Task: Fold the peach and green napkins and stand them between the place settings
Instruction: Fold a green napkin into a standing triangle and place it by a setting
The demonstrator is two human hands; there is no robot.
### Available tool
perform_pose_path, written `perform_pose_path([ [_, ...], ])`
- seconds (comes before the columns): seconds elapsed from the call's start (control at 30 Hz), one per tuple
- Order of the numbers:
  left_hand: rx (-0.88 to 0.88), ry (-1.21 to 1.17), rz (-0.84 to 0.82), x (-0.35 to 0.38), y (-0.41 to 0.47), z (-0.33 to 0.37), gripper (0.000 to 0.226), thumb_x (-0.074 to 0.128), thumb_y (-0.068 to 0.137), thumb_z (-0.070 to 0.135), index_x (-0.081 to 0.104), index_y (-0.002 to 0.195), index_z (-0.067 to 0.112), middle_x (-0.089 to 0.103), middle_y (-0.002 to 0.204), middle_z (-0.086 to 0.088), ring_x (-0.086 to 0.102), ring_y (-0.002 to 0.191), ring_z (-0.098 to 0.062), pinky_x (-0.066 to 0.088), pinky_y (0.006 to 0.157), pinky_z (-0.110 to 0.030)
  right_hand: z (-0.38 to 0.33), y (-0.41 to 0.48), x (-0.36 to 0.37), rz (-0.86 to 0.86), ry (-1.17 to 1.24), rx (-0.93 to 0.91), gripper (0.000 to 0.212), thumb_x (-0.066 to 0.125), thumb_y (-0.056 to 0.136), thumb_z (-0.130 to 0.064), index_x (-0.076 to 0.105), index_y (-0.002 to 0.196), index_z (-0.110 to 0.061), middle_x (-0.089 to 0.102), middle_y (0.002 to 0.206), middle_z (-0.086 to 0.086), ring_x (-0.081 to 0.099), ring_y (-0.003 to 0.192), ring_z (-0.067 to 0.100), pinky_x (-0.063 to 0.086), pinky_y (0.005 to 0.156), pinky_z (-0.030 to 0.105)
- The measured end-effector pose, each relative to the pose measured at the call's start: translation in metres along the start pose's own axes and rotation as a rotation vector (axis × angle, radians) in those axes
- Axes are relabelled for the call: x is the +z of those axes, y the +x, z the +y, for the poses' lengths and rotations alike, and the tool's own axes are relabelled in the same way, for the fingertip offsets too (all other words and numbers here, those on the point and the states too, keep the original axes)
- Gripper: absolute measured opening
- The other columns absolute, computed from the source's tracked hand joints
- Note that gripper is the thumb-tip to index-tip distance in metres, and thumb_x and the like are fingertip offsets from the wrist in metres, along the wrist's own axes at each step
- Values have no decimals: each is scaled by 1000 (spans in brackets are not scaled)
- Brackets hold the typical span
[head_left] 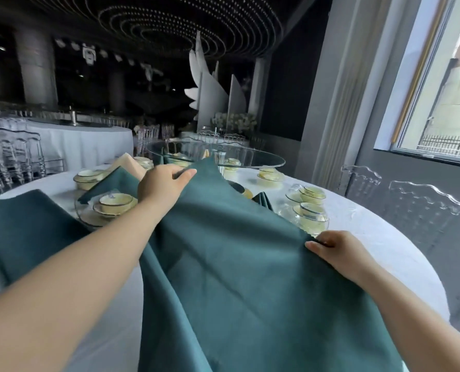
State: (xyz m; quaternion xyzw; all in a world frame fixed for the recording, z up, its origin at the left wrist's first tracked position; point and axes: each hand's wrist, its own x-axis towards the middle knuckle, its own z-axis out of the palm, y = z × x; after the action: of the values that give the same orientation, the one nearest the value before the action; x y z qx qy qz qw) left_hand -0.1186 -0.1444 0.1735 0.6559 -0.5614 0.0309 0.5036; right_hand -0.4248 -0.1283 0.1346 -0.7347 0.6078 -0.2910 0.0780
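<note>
Green napkin [237, 264] stretched between left hand [160, 185] and right hand [336, 251].

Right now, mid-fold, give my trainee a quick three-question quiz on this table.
1. True or false: the left hand and the right hand both pinch the green napkin.
2. Which hand reaches farther across the table? A) left B) right C) neither
3. What colour is the standing napkin behind the bowls on the left?

Key: 1 true; 2 A; 3 peach.
</note>
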Motion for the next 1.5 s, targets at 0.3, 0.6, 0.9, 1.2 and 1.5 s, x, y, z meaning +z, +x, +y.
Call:
perform_pose_path([
  [0.3,101,270,-111,89,19,-16,36,47,93,39,70,98,11,60,107,-8,49,104,-28,32,78,-30,45,28,61,24,-178,167,38,51,90,-32,36,55,-25,42,59,-11,45,73,21,27,49,24],
  [0.6,52,415,-177,105,18,-42,37,45,93,42,57,121,22,45,132,-4,30,126,-25,17,101,-31,48,26,94,44,-95,209,19,49,91,-25,49,75,-15,52,75,1,44,75,23,31,60,29],
  [0.9,707,-38,-918,31,-125,-7,44,29,89,18,57,123,17,58,123,4,47,115,-6,21,96,-11,40,7,100,72,-193,193,20,45,93,-20,58,95,-5,64,100,16,55,95,33,32,64,31],
  [1.2,887,150,-877,5,-152,-65,30,47,80,34,65,105,31,66,88,13,48,88,0,21,90,-19,42,2,110,87,-363,109,23,43,93,-17,58,99,0,63,100,24,55,92,38,33,68,35],
  [1.5,353,69,-752,-83,-111,-151,13,53,61,51,59,70,56,59,87,37,52,87,13,27,92,-6,37,6,109,173,-318,98,22,44,92,-12,59,96,3,64,97,27,56,91,43,34,75,38],
])
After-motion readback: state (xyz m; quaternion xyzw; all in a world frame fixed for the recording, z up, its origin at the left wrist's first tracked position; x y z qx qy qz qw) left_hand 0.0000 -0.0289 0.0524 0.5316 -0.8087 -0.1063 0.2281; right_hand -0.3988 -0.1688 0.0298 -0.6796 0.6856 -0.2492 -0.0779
